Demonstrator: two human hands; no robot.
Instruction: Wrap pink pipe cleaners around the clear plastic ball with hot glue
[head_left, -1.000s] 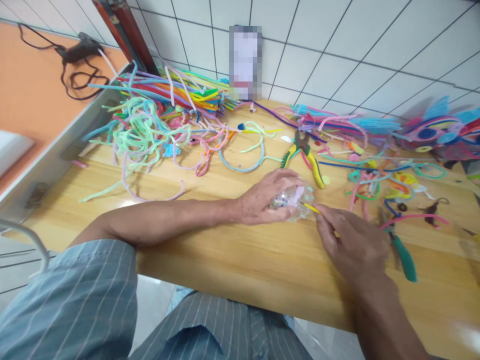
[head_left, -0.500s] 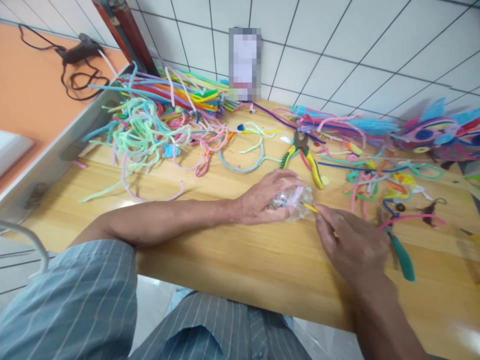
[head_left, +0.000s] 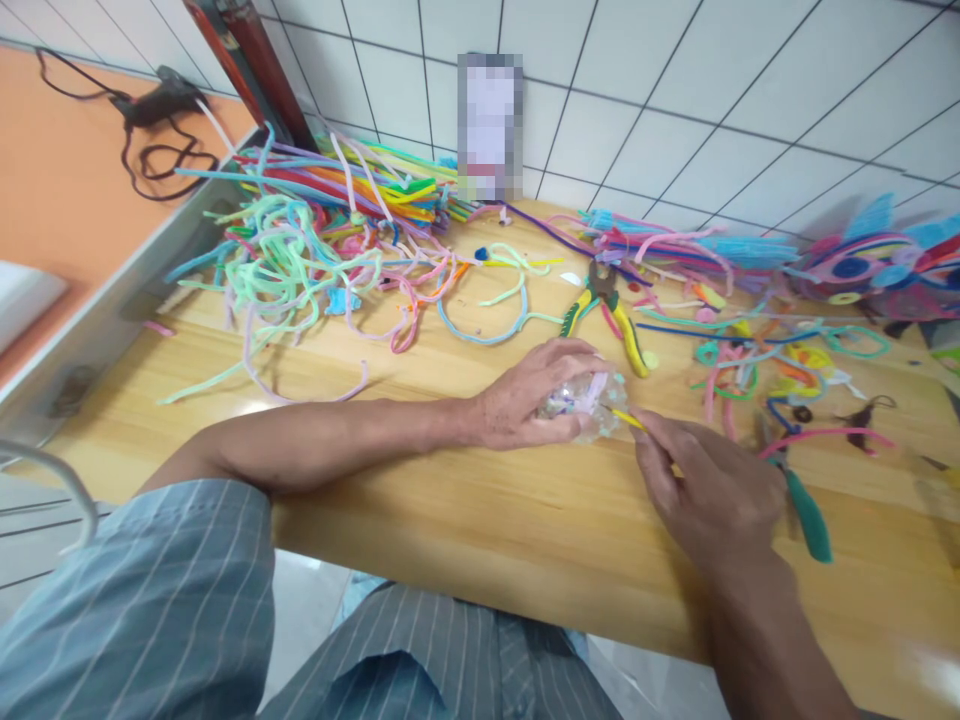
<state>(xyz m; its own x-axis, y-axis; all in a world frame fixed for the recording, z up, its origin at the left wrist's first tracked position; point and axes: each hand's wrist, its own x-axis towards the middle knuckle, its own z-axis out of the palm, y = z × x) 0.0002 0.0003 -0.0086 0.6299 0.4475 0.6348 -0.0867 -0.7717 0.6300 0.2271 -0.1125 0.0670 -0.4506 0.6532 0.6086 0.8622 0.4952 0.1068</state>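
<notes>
We find the clear, plastic-looking piece (head_left: 586,398) at the worktop (head_left: 480,525), left hand (head_left: 534,397) curled around its side, right hand (head_left: 701,480) pinching a thin yellow tool (head_left: 626,418) pointed at it. We judge it light, slippery, easily dented; grip the sides gently.

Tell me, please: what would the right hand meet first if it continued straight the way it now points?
Likely the clear plastic piece in the left hand, with the yellow tool leading; whether the two touch is unclear.
</notes>
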